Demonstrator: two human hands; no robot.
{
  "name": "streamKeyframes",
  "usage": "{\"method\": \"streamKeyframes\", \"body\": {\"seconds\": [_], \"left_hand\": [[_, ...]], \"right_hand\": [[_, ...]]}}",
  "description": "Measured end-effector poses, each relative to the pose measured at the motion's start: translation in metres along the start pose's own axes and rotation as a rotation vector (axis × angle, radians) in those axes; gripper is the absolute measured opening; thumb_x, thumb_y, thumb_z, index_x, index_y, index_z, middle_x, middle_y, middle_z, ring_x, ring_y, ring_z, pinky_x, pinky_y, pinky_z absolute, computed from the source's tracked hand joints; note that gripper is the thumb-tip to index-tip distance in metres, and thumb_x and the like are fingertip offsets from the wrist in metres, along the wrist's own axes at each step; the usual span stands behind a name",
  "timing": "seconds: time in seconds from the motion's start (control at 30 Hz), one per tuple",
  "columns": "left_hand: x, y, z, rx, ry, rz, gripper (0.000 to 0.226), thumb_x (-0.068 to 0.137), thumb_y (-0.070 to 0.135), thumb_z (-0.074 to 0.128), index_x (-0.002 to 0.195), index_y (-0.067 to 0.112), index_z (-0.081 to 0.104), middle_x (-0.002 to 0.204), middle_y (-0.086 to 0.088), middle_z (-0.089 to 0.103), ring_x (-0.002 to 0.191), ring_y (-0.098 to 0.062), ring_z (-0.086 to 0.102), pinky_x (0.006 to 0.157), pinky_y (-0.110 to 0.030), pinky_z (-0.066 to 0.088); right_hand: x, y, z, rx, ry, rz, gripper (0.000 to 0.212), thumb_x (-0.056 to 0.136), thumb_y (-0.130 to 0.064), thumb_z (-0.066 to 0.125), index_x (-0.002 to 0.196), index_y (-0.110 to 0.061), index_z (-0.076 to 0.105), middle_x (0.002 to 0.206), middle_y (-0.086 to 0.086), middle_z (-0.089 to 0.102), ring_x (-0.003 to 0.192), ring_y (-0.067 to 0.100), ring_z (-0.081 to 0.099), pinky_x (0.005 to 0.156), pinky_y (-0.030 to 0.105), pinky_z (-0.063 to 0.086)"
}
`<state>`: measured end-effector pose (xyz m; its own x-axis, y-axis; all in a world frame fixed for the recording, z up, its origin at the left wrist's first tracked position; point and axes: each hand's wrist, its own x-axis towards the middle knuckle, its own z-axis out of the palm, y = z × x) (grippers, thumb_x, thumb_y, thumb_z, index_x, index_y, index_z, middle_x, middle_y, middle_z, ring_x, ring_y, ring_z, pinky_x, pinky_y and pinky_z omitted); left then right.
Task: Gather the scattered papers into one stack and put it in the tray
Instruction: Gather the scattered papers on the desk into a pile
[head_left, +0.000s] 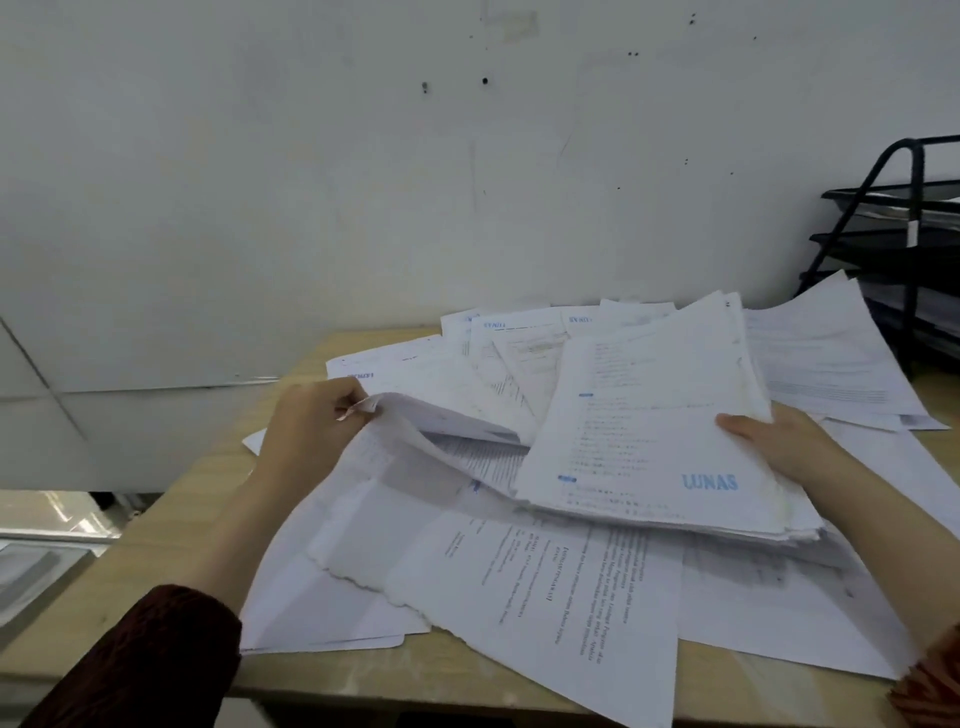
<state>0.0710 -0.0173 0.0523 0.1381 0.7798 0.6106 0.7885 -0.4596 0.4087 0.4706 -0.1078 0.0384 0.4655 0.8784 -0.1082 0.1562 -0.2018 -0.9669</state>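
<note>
On wooden table (171, 525), scattered papers (545, 587) spread across, several overhanging near edge; bare wood strip open at left. Black wire tray (904, 244) stands at far right against wall, tiers seemingly part-filled, hard to tell. Sheets white, printed, some with ragged torn edges. Left hand (311, 431) pinches curled sheet corner, lifting it. Right hand (779, 447) grips thick stack (660, 415) stamped "LUNAS", thumb on top, stack tilted up.
</note>
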Motion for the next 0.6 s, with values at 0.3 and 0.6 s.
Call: {"method": "streamKeyframes", "body": {"seconds": [0.3, 0.6], "left_hand": [[-0.035, 0.002, -0.015, -0.212, -0.634, -0.032, 0.057, 0.087, 0.056, 0.052, 0.054, 0.011, 0.038, 0.051, 0.005, 0.028, 0.046, -0.007, 0.025, 0.05, -0.022, 0.019], [0.0, 0.029, 0.018, -0.542, 0.264, -0.388, 0.036, 0.095, 0.024, 0.053, 0.062, 0.018, 0.038, 0.057, 0.007, 0.033, 0.056, -0.011, 0.028, 0.054, -0.027, 0.025]], "right_hand": [[0.011, 0.001, 0.015, -0.085, -0.058, 0.016, 0.039, 0.093, -0.024, 0.056, 0.128, -0.007, 0.053, 0.103, 0.007, 0.058, 0.07, 0.013, 0.055, 0.055, 0.026, 0.038], [0.007, 0.002, 0.018, -0.074, -0.057, -0.012, 0.039, 0.093, -0.021, 0.055, 0.13, -0.009, 0.051, 0.108, 0.009, 0.058, 0.07, 0.014, 0.054, 0.055, 0.024, 0.038]]}}
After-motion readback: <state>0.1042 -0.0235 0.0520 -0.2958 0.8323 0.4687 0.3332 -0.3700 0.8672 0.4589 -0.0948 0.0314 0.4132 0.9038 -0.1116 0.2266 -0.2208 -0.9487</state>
